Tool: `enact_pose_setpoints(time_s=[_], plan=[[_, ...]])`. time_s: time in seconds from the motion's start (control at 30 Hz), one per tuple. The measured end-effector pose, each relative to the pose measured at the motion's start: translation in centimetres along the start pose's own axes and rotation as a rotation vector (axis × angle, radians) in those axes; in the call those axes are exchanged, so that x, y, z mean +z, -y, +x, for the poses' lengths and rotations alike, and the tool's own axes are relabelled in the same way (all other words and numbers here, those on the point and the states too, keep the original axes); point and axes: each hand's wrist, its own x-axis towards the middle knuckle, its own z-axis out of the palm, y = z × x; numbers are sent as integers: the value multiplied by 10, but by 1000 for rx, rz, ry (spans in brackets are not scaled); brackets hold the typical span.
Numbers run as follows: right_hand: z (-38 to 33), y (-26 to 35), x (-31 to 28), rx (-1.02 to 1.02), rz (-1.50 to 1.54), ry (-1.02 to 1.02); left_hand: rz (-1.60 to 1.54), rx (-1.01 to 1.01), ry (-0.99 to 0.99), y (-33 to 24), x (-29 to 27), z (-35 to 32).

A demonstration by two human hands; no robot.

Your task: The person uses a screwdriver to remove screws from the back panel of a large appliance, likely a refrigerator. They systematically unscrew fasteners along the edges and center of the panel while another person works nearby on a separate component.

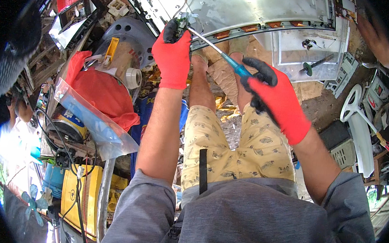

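My left hand (172, 60), in a red glove with black fingers, is closed on a small greenish circuit board (181, 24) at the near edge of a large silver metal panel (263, 11). Thin wires rise from around the board. My right hand (279, 96), gloved the same way, wraps round the teal handle of a screwdriver (234, 64). Its long shaft slants up to the left, and the tip is at the board beside my left fingers. Whether the tip touches a screw is too small to tell. Copper-coloured strips run along the panel's near edge.
A grey plastic shell (126, 33) and a red cloth (99, 93) lie left, with a clear plastic sheet (94, 122) nearer. A yellow case (80, 199) stands lower left among cables. At right are a whitish translucent panel (292, 49), a metal bracket (342, 73) and a white plastic piece (361, 143).
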Motion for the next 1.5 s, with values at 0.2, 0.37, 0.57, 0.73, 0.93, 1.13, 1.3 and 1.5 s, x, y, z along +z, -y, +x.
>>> enact_pose_setpoints(time_s=[0.2, 0.37, 0.57, 0.73, 0.93, 1.13, 1.3, 1.5], plan=[[21, 6, -18, 189, -70, 310, 23, -63, 44, 12, 0, -2], [20, 6, -9, -202, -458, 47, 94, 18, 41, 13, -2, -3], [46, 15, -33, 319, -49, 419, 134, 63, 63, 10, 0, -10], [48, -1, -26, -257, -640, 123, 79, 29, 84, 13, -1, -12], [63, 13, -22, 81, -180, 376, 216, 156, 136, 13, 5, -19], [77, 7, -23, -138, -493, 294, 250, 141, 156, 5, 21, -28], [80, 6, -9, -210, -604, 89, 208, 142, 152, 2, 19, -23], [96, 13, -11, 66, -503, 120, 223, 123, 188, -6, 24, -24]])
